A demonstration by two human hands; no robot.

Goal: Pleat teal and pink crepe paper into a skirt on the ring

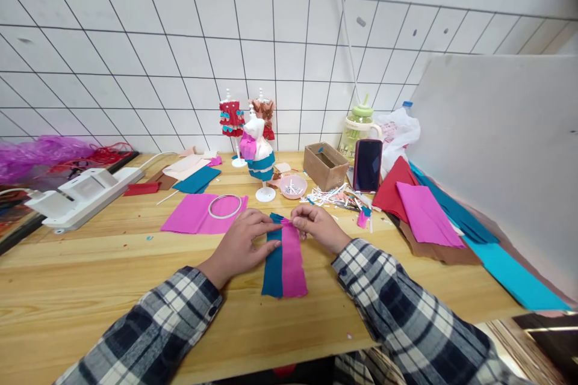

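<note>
In front of me on the table lies a piece of crepe paper in two colours, a teal strip (pixel 273 271) along the left side and a pink strip (pixel 294 264) along the right. Its top end looks gathered into small folds. My left hand (pixel 246 240) rests on the teal side with fingers stretched out, pressing it down. At the top edge, my right hand (pixel 318 225) pinches the pink crepe paper between thumb and fingers. Just beyond my hands stands a small dress form (pixel 259 144) dressed in white, pink and teal paper.
Behind it are two more dress forms. A pink dish (pixel 292 186), a cardboard box (pixel 326 165), white scraps (pixel 332 195) and a phone (pixel 367 165) stand right of centre. A ring (pixel 224 207) lies on a pink sheet (pixel 189 213); a power strip (pixel 90 195) is left, coloured paper (pixel 428 213) right.
</note>
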